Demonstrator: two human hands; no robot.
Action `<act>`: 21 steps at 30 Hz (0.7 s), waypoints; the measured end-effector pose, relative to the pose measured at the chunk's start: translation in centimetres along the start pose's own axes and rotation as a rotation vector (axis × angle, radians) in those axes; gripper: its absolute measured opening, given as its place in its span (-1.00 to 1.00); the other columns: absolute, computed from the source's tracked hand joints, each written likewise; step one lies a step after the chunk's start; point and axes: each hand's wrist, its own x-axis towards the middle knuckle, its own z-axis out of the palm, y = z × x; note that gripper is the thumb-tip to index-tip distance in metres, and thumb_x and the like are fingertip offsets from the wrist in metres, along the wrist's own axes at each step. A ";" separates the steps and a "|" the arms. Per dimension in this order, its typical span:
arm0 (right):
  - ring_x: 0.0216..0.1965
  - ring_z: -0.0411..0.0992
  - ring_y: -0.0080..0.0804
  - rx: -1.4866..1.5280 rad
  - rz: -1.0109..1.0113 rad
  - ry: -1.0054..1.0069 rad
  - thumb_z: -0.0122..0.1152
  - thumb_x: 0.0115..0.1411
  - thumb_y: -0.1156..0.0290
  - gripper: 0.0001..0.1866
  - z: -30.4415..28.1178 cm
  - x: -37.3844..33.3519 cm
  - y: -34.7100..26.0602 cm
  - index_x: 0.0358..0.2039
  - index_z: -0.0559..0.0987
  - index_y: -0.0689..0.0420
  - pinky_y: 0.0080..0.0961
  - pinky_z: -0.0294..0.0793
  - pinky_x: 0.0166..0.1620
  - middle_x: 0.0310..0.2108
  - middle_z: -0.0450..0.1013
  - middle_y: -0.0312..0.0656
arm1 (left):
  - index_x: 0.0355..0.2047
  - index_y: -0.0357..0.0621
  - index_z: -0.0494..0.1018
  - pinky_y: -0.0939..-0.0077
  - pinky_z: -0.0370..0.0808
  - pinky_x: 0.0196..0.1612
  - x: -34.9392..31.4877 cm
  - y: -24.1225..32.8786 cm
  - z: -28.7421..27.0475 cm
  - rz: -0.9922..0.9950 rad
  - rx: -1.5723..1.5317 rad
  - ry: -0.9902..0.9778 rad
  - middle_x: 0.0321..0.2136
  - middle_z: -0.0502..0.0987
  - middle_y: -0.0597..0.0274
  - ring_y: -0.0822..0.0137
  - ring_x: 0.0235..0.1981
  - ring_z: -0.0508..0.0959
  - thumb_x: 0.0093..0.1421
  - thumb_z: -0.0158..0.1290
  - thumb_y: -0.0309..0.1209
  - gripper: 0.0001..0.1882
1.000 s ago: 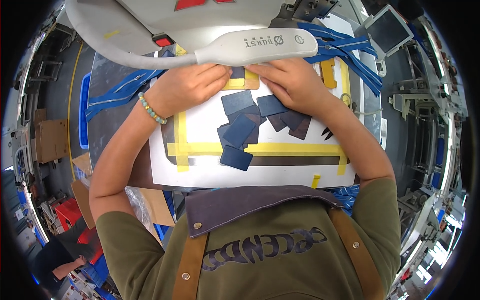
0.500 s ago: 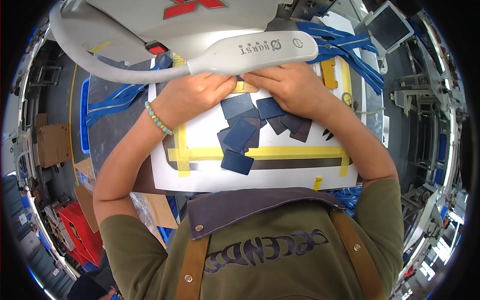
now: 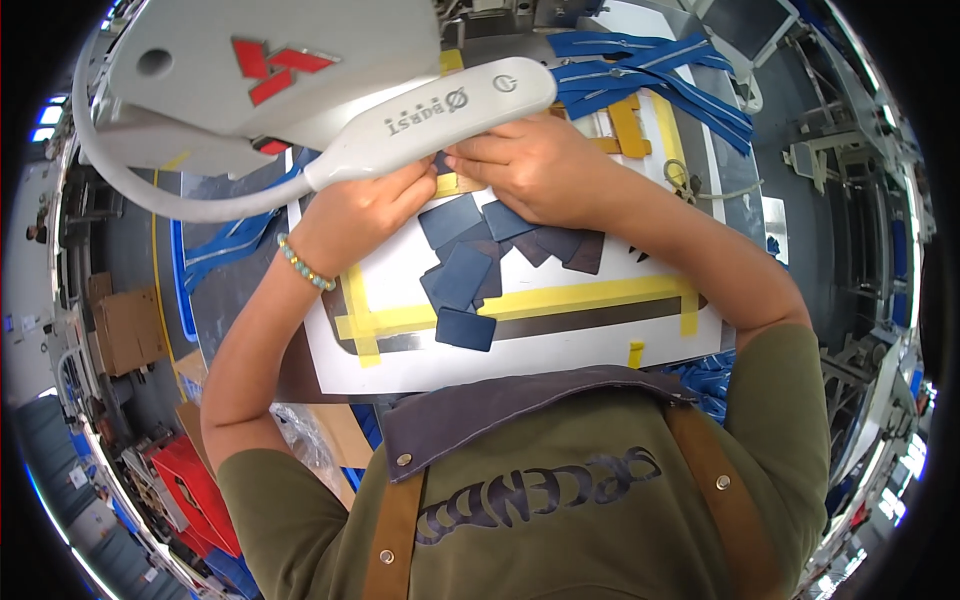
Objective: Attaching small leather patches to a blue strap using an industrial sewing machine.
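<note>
Side by side at the foot of the machine, my left hand (image 3: 368,205) and my right hand (image 3: 540,172) have their fingers bent and pressed together. What lies between the fingertips is hidden beneath the white lamp head (image 3: 430,118). A small yellow taped strip (image 3: 450,184) shows between the two hands. Just nearer to me, several thin dark blue rectangular pieces with rounded corners (image 3: 463,276) overlap on the white sheet (image 3: 390,377). My right palm hovers over or rests on the edge of one dark blue piece (image 3: 508,222); which, I cannot tell.
The pale machine body (image 3: 195,75) stands at far left, with the lamp's bent neck (image 3: 82,130) beside it. Blue zippers (image 3: 650,75) lie at far right and more zippers (image 3: 225,240) at left. Yellow tape (image 3: 590,293) crosses the sheet. Scissors (image 3: 680,178) lie right.
The whole view has shifted and tilted a little, so the machine and lamp sit further left in it. Both hands stay close together by the machine; the blue pieces look unmoved on the sheet.
</note>
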 end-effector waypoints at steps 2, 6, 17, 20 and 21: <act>-0.06 0.53 -0.28 0.027 0.007 0.010 0.32 0.15 0.50 -0.75 -0.1 -0.2 0.3 -0.14 0.72 0.22 -0.34 0.56 -0.06 -0.16 0.63 -0.24 | -0.25 -0.26 0.61 0.46 0.60 -0.22 0.6 0.4 -0.4 -0.010 0.007 0.034 -0.07 0.68 0.20 0.32 -0.31 0.59 0.02 0.24 -0.56 -0.76; -0.01 0.53 -0.25 0.100 0.045 0.078 0.34 0.09 0.49 -0.77 -0.6 -0.2 0.4 -0.20 0.73 0.18 -0.31 0.56 -0.03 -0.11 0.61 -0.23 | -0.17 -0.29 0.63 0.45 0.61 -0.26 0.0 0.8 0.1 -0.060 -0.018 0.096 -0.02 0.68 0.15 0.30 -0.29 0.61 0.02 0.23 -0.57 -0.69; -0.02 0.57 -0.23 -0.146 0.255 0.044 0.31 0.20 0.42 -0.80 -7.9 -0.1 5.2 -0.16 0.73 0.08 -0.30 0.60 0.02 -0.06 0.63 -0.22 | -0.18 -0.30 0.65 0.40 0.66 -0.07 0.8 0.4 -0.7 0.017 0.115 -0.037 -0.06 0.68 0.15 0.25 -0.17 0.65 0.00 0.24 -0.58 -0.69; 0.04 0.59 -0.24 -0.361 0.486 -0.233 0.28 0.34 0.36 -0.79 -10.7 -1.7 6.4 -0.08 0.74 0.11 -0.34 0.59 0.11 0.03 0.62 -0.18 | -0.19 -0.30 0.65 0.42 0.66 -0.03 1.0 0.4 -0.7 0.045 0.099 -0.058 -0.06 0.68 0.14 0.26 -0.13 0.65 0.01 0.24 -0.58 -0.70; 0.04 0.59 -0.24 -0.357 0.478 -0.233 0.28 0.34 0.36 -0.79 -10.7 -1.6 6.3 -0.08 0.74 0.11 -0.34 0.59 0.11 0.03 0.62 -0.18 | -0.19 -0.30 0.65 0.42 0.66 -0.03 0.8 0.5 -0.7 0.037 0.102 -0.059 -0.06 0.68 0.14 0.26 -0.13 0.65 0.01 0.24 -0.58 -0.70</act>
